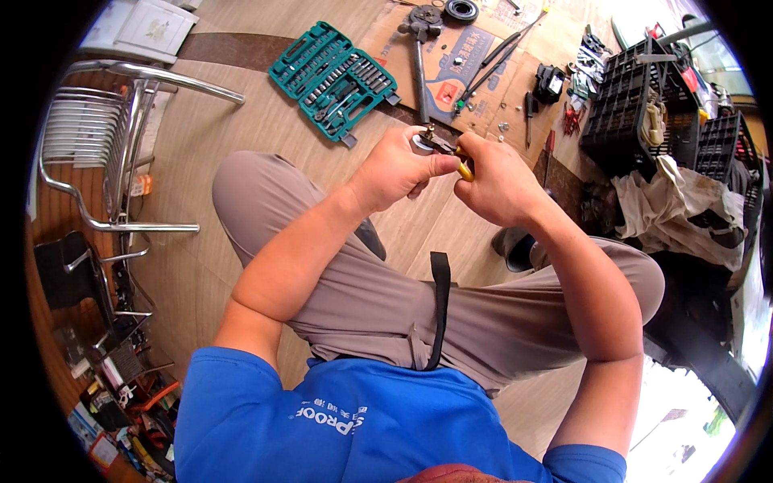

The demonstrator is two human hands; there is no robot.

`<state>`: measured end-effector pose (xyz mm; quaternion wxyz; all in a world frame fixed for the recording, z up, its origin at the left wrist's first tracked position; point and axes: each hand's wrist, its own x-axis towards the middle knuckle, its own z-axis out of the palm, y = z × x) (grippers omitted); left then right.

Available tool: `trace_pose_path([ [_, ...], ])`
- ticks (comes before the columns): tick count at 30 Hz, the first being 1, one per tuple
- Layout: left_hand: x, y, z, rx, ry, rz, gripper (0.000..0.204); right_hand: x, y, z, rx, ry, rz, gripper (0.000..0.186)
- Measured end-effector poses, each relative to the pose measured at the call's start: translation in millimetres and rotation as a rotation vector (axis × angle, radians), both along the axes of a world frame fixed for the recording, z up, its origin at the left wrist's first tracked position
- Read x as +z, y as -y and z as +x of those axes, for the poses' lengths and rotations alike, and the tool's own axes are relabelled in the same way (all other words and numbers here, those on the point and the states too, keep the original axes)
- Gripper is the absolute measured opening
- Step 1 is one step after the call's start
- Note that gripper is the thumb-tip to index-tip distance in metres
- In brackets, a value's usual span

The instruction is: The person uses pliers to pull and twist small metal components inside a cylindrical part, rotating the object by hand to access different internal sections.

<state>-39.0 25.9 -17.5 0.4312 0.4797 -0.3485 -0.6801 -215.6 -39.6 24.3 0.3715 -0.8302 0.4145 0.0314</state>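
Up in front of my knees, my two hands meet over a small part. My right hand [501, 179] is closed round the yellow-handled pliers [465, 171], whose dark jaws point left toward the part. Between thumb and fingers, my left hand [393, 171] pinches a small round silvery metal part [420, 142] with a dark, coppery piece at its top. The pliers' jaws reach that part; whether they grip it I cannot tell. Beyond my hands, a hammer [419, 76] lies on flattened cardboard [503, 80], its handle pointing toward me.
A green socket set case [322, 80] lies unfolded on the floor, left of the cardboard. Screwdrivers [529, 117], a black block-shaped part [550, 84] and small metal pieces lie at right. Black crates [616, 105] and a pale cloth [684, 205] stand further right. A metal-framed chair [141, 72] is at left.
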Motion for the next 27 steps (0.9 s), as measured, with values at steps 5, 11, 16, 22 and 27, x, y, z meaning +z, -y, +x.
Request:
trace_pose_path([
  [5,-12.1,-9.2,-6.4,0.070,-0.181,-0.007,0.037,3.9,-3.0,-0.4,-0.022,-0.002,0.075,0.029],
  [11,-20.2,-21.3,-14.9,0.129,-0.312,0.023,0.040,2.5,-7.9,2.1,-0.012,-0.022,0.120,0.030],
  [16,-25.2,-18.6,-12.0,0.104,-0.271,0.013,0.040,-6.7,-8.7,0.8,-0.023,0.005,0.158,0.030],
  [22,-7.4,-6.7,0.7,-0.016,-0.039,-0.011,0.032,2.0,1.0,-1.3,0.040,0.033,0.118,0.027],
  [27,4.1,-6.5,5.0,-0.084,0.089,-0.004,0.018,12.0,1.7,-6.9,0.076,0.059,0.145,0.026],
])
